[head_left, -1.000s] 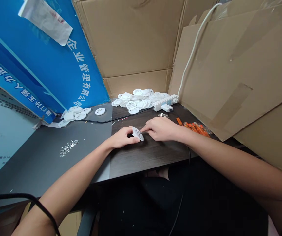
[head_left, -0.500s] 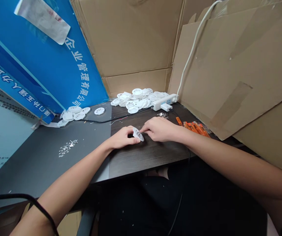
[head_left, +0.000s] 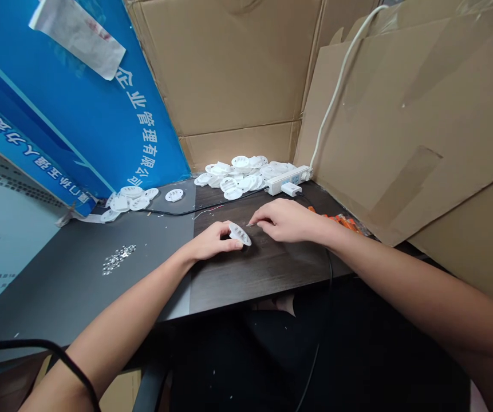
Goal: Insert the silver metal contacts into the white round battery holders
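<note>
Between the thumb and fingers of my left hand [head_left: 215, 240] is a white oval plastic piece [head_left: 240, 234] with small slots, held tilted above the dark desk. Just right of it, my right hand [head_left: 278, 220] pinches a tiny metal piece [head_left: 252, 224], too small to make out fully; a small gap separates it from the white piece. More such white plastic pieces lie in a big heap [head_left: 246, 174] at the back and a smaller pile [head_left: 130, 198] at the left, with a single one [head_left: 174, 195] between. Small shiny metal parts [head_left: 118, 259] lie scattered on the grey mat.
A white power strip [head_left: 288, 179] with a plugged-in charger [head_left: 291, 189] stands at the back. Orange-handled tools [head_left: 347, 222] lie partly behind my right forearm. A black cable [head_left: 177, 213] crosses the desk. Cardboard panels [head_left: 237, 68] and a blue board [head_left: 100, 103] enclose it.
My right hand has drawn slightly back and up from the white piece, showing the tiny metal piece in its fingertips. The white piece has turned a little in my left hand.
</note>
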Motion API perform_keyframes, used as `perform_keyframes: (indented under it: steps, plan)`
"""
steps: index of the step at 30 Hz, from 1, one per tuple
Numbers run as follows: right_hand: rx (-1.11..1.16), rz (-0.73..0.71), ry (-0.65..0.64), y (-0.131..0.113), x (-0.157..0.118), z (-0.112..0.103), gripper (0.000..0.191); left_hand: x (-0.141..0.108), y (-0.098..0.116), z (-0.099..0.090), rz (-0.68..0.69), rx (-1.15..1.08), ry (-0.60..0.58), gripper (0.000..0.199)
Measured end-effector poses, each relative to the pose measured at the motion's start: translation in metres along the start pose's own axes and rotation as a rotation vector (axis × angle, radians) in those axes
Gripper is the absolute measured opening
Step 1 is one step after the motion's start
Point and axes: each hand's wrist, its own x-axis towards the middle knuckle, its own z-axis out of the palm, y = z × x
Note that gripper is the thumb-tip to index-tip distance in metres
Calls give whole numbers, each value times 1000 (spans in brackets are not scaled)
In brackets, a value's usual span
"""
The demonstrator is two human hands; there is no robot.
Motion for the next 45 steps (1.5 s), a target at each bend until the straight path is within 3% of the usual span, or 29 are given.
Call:
perform_keyframes:
  steps: [11,18,25,29,32,35,37,41,45]
  plan:
    - [-174,-23,-95,-15,-4,1,42,0,-3,2,46,69,37,45]
    - [-49,-19,-14,-12,-4,-1,40,0,-2,1,47,69,12,46]
    - [-80,-22,-33,-14,-3,3,39,0,-5,2,63,95,21,44]
    - [148,-17,94,0,-2,5,32,0,-4,8,172,147,145,46]
    - [478,74,242,11,1,13,35,0,-3,14,312,298,295,74]
    - [841,127,225,15,7,25,48,1,-4,18,316,420,365,88]
    - [961,195,213,13,9,33,50,2,-5,18,305,456,396,83]
    - [851,187,325,11,8,41,33,-1,-9,14,245,434,425,64]
    - [517,28,509,14,3,46,17,-6,-10,14,280,377,420,68]
